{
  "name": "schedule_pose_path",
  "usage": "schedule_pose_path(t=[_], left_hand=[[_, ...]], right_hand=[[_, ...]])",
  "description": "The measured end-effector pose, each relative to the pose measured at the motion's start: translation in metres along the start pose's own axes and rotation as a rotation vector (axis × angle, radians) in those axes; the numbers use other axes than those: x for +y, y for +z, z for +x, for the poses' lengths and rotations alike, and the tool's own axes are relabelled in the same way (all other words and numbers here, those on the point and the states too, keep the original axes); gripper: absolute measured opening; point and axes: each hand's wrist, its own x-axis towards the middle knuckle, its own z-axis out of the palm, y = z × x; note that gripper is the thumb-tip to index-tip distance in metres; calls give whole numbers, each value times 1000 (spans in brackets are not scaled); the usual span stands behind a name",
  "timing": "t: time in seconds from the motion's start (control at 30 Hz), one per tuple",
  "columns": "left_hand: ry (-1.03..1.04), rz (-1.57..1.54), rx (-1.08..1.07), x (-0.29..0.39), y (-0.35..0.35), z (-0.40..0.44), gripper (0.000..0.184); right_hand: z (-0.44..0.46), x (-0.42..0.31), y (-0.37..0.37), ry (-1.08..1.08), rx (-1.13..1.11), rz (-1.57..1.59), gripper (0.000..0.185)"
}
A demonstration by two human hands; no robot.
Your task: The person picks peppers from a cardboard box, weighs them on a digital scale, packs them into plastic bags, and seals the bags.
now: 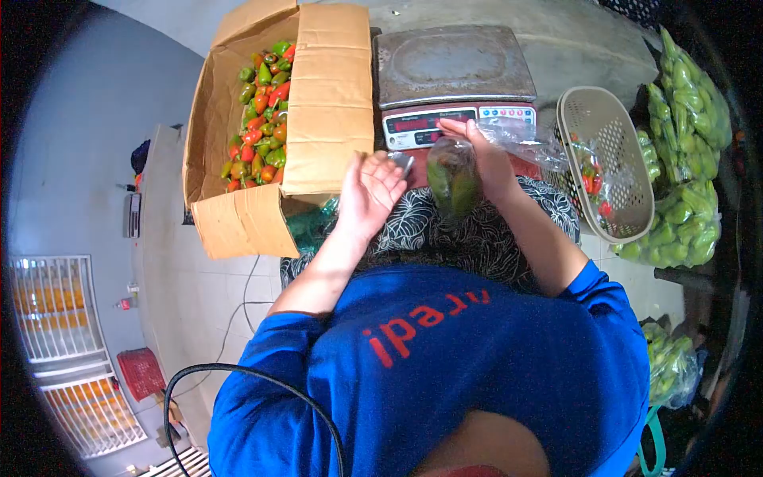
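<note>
Palm up, my left hand (370, 191) is open beside the cardboard box (330, 103), its fingers spread and nothing in it. A clear plastic bag of green peppers (453, 179) hangs upright over my lap, against my right hand (485, 159). The fingers of my right hand point left across the front of the scale, and the thumb is raised; whether they pinch the bag's neck is hard to see. Behind both hands is the weighing scale (457, 67) with its metal plate and lit red display. Red and green peppers (261, 119) lie in the open box.
A grey perforated basket (608, 159) with a few red peppers and clear plastic stands right of the scale. Bags of green peppers (691, 119) are stacked at the far right. A red crate (141, 374) sits at lower left, and a black cable crosses the lower left.
</note>
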Motion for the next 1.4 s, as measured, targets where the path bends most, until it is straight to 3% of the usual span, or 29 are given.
schedule_pose_path(t=[0.03,0.1,0.17,0.23,0.3,0.37,0.4,0.43,0.5,0.57,0.63,0.7,0.77,0.83,0.87,0.93,1.0,1.03,1.1,1.13,1.17,1.23,1.27,1.37,1.4], left_hand=[[-24,98,134,-4,-1,-1,40],[-259,219,323,-18,-7,0,39],[-440,82,331,-32,-1,-5,44],[-302,-30,168,-30,16,-5,47],[-134,-79,93,-21,29,-4,49],[73,-66,87,-5,34,0,51],[66,-53,37,3,28,-2,51],[24,-174,-321,12,14,3,48],[-35,-164,-396,18,7,3,47],[87,333,-50,14,20,-1,48],[157,786,68,5,33,0,52],[248,1017,-69,-11,39,4,51],[246,1315,-181,-13,65,2,53],[341,1480,-337,-21,82,1,52],[649,1693,-320,-29,75,10,44],[262,1194,-157,-9,74,13,36],[246,731,74,0,84,11,22],[45,77,-145,23,64,23,19],[107,-24,-66,46,77,18,20],[111,-57,-136,48,66,21,14],[116,-87,-210,48,57,24,12],[231,184,91,39,61,23,17],[288,318,240,34,63,23,23],[198,510,56,1,35,5,35],[225,538,87,-12,48,-6,38]], right_hand=[[0,0,-2,-22,-37,-62,50],[-4,-4,0,-7,-85,-5,49],[-4,-7,5,-80,-160,26,49],[-1,6,4,-180,-210,-115,50],[-4,13,5,-116,-214,-71,50],[-8,5,9,98,-175,145,51],[-6,0,8,131,-178,187,50],[-3,-3,4,164,-179,231,49],[-1,0,-4,158,-183,146,46],[1,8,-9,74,-204,-120,43],[0,4,-4,-13,-307,-350,38],[-14,-9,13,-55,-378,-571,35],[-29,24,19,-449,-375,-900,28],[-37,26,28,-290,-510,-850,30],[-38,23,31,-186,-575,-826,31],[-31,-5,34,18,-687,-702,29],[-15,7,21,38,-721,-462,26],[-10,16,16,5,-719,-310,25],[-13,-22,24,169,-540,-243,24],[-9,-13,22,-4,-521,-224,26],[-9,-11,19,-42,-511,-235,26],[-12,-7,12,-120,-488,-253,29],[-14,-4,9,-76,-471,-7,32],[-29,-31,17,232,-397,450,39],[-29,-27,17,194,-362,347,46]])
